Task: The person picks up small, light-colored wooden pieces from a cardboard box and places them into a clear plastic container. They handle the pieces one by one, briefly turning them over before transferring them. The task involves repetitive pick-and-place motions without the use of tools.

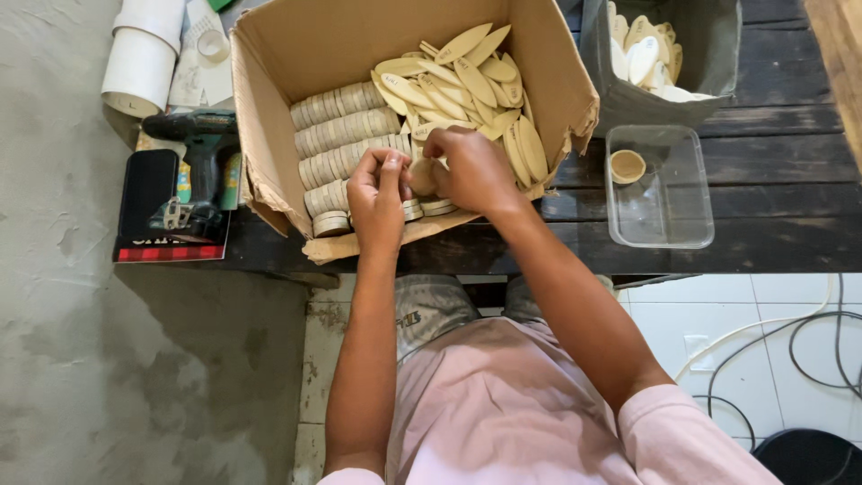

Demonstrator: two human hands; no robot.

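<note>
Many wooden discs in cardboard box

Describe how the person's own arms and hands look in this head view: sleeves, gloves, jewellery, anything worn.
Both arms are bare from the short pale pink sleeves of a T-shirt down to the fingers. The left hand and the right hand wear no gloves, and no watch, ring or bracelet shows on either wrist or on the fingers that can be seen. Grey shorts show below the shirt.
</note>
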